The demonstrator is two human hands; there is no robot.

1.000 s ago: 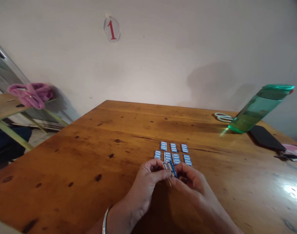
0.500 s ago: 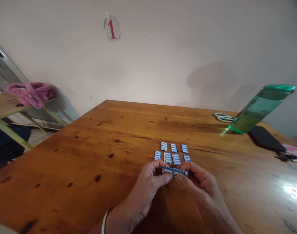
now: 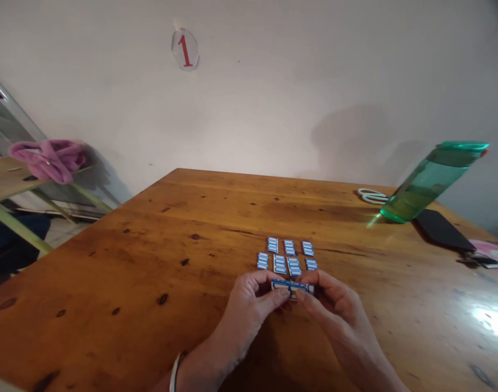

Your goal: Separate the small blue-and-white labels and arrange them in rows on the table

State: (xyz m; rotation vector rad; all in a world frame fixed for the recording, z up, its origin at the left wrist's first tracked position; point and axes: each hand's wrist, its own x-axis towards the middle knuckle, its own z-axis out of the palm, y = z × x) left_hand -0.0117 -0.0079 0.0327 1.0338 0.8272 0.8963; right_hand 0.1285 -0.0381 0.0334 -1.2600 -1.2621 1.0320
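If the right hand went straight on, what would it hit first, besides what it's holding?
Probably a blue-and-white card in the near row, though the right hand could pass over it; height is unclear.

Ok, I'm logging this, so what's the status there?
Left hand and right hand both gripping blue-and-white paper. Seven similar pieces on table, just beyond. Bottle off right, apart from hands.

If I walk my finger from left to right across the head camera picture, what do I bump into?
Pink cloth → number 1 sign → left hand → blue-and-white piece held between the hands → right hand → white loops → green bottle.
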